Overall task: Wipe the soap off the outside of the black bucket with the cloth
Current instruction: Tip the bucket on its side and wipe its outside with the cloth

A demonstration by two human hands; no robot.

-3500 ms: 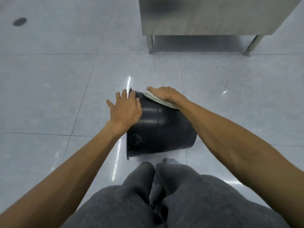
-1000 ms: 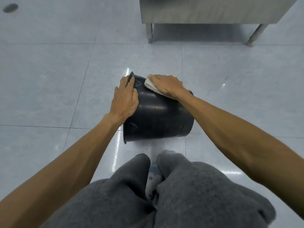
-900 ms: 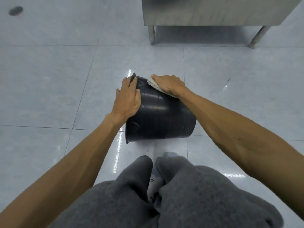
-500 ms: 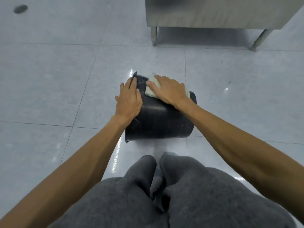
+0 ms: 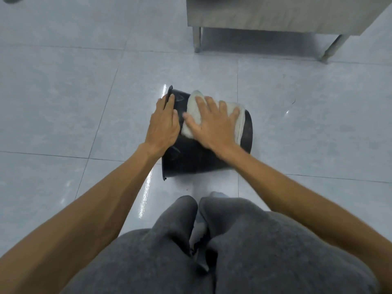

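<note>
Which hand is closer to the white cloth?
Right. The right hand presses flat on the cloth; the left hand rests beside it on the black bucket, near its rim.

We see the cloth half hidden under our right hand; the cabinet is cropped by the top edge.

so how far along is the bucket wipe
Midway, by the look of it. Done: the bucket lies on its side on the floor, and its near wall shows no clear suds, though the picture is too soft to be sure. In hand: the right hand presses the cloth flat on the top wall while the left hand steadies the rim end. Left: the underside against the floor, hidden here.
</note>
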